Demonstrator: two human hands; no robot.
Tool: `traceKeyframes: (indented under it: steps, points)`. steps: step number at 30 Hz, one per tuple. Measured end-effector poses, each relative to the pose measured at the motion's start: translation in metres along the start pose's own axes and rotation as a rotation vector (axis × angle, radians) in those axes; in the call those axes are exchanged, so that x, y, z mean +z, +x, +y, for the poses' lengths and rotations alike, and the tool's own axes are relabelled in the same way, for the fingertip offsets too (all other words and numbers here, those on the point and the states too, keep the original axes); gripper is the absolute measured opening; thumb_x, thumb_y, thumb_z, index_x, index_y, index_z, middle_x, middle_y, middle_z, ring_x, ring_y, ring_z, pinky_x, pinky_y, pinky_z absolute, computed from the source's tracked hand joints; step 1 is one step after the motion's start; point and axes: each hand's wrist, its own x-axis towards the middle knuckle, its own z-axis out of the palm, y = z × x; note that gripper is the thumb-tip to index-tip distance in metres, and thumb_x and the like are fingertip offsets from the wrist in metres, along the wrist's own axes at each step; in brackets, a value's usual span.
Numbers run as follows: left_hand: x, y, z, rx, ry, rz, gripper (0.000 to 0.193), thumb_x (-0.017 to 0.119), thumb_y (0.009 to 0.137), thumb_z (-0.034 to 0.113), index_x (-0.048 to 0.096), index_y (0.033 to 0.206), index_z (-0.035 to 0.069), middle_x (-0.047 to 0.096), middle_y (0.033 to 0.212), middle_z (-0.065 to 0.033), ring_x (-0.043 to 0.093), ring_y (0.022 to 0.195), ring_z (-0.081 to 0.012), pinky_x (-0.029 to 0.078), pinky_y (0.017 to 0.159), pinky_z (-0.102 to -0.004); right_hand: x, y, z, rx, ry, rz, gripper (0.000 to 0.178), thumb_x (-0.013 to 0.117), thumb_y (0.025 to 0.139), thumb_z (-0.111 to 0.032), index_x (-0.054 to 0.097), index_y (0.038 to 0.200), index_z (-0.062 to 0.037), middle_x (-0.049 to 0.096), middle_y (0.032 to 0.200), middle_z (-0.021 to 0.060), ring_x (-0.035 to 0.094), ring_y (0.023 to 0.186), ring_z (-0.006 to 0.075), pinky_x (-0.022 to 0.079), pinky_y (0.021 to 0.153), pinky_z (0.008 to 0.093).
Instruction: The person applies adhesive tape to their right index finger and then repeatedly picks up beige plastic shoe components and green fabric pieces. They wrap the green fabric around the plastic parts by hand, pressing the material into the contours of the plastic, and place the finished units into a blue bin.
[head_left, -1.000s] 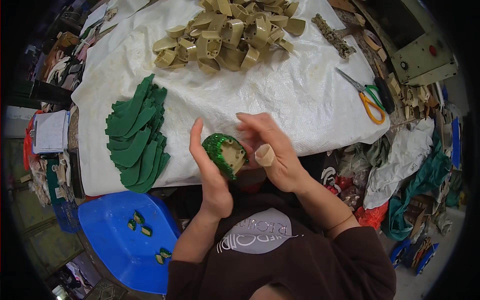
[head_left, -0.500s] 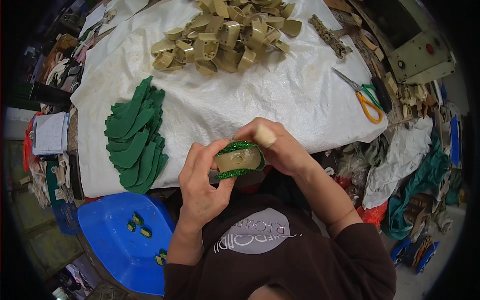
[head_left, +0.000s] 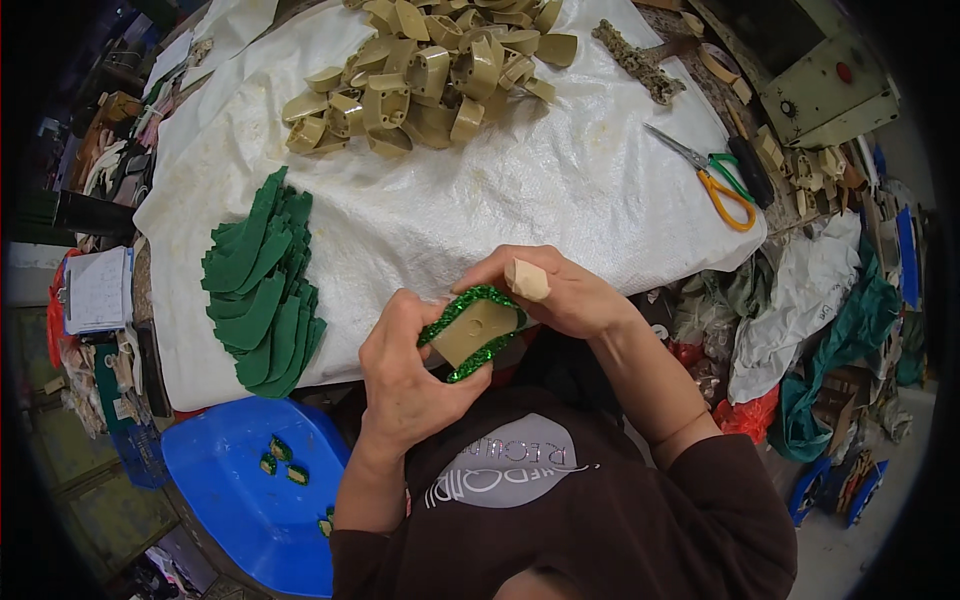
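Observation:
Between my two hands is a beige plastic shoe heel [head_left: 470, 333] with green glitter material wrapped round its sides. The fingers and thumb of my left hand [head_left: 408, 365] grip its left end. At its right end, my right hand [head_left: 560, 290] presses the glitter edge with bent fingers; beige tape covers one of its digits. Left of my hands, a fanned stack of dark green cut pieces [head_left: 262, 290] lies on the white sheet [head_left: 370, 230]. Farther off is a heap of bare beige heels [head_left: 430, 75].
A blue tub [head_left: 235, 510] at lower left holds several glitter-covered heels [head_left: 282, 450]. Scissors [head_left: 715, 180] with orange and green handles lie at the right beside a dark-handled tool [head_left: 750, 170]. Crumpled cloth and bags [head_left: 790, 320] crowd the right side. A clipboard [head_left: 98, 290] is far left.
The heel has tilted in my hands, its right end turning upward. My left hand has shifted its hold slightly. The whole view has moved a little.

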Motion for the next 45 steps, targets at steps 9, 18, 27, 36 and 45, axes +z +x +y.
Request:
traceKeyframes:
  steps: [9,18,27,36,45]
  points:
    - [0.017,-0.009,0.005,-0.019,0.174,0.074,0.046,0.077,0.056,0.008,0.043,0.087,0.002,0.053,0.072,-0.0113,0.059,0.061,-0.0241,0.047,0.056,-0.032,0.021,-0.005,0.009,-0.125,-0.227,0.209,0.028,0.046,0.096,-0.024,0.059,0.108,-0.0016,0.062,0.097,0.006,0.057,0.088,0.0119,0.047,0.078,0.0271]
    - [0.024,-0.012,0.005,-0.054,0.242,0.237,0.045,0.079,0.058,0.008,0.044,0.085,0.002,0.052,0.071,-0.0105,0.056,0.058,-0.0247,0.046,0.055,-0.0332,0.031,-0.002,0.019,-0.041,0.417,0.13,0.042,0.047,0.096,-0.032,0.051,0.12,0.0016,0.057,0.106,0.0099,0.055,0.1,0.0165,0.046,0.088,0.0315]
    - [0.028,-0.013,-0.005,-0.047,0.323,0.3,0.047,0.083,0.057,0.01,0.045,0.085,0.002,0.052,0.071,-0.0108,0.057,0.058,-0.026,0.046,0.054,-0.0334,0.039,0.003,0.029,-0.048,0.38,0.228,0.036,0.043,0.098,-0.024,0.049,0.126,-0.002,0.055,0.11,0.0059,0.054,0.098,0.0134,0.045,0.086,0.0272]
    - [0.03,-0.016,-0.009,-0.029,0.352,0.36,0.049,0.085,0.059,0.016,0.045,0.085,0.003,0.053,0.069,-0.0102,0.058,0.057,-0.0259,0.046,0.052,-0.034,0.048,0.001,0.029,-0.181,-0.243,0.304,0.04,0.048,0.091,-0.012,0.045,0.13,-0.0008,0.051,0.116,0.0065,0.05,0.103,0.0125,0.04,0.089,0.0266]
    - [0.009,-0.03,-0.017,-0.186,0.098,0.341,0.046,0.084,0.058,0.021,0.05,0.082,0.003,0.051,0.07,-0.0092,0.053,0.06,-0.0256,0.043,0.053,-0.0364,0.065,0.007,0.025,-0.222,-0.361,0.193,0.051,0.06,0.083,-0.009,0.043,0.13,-0.0037,0.051,0.11,0.011,0.051,0.101,0.0201,0.041,0.088,0.0313]
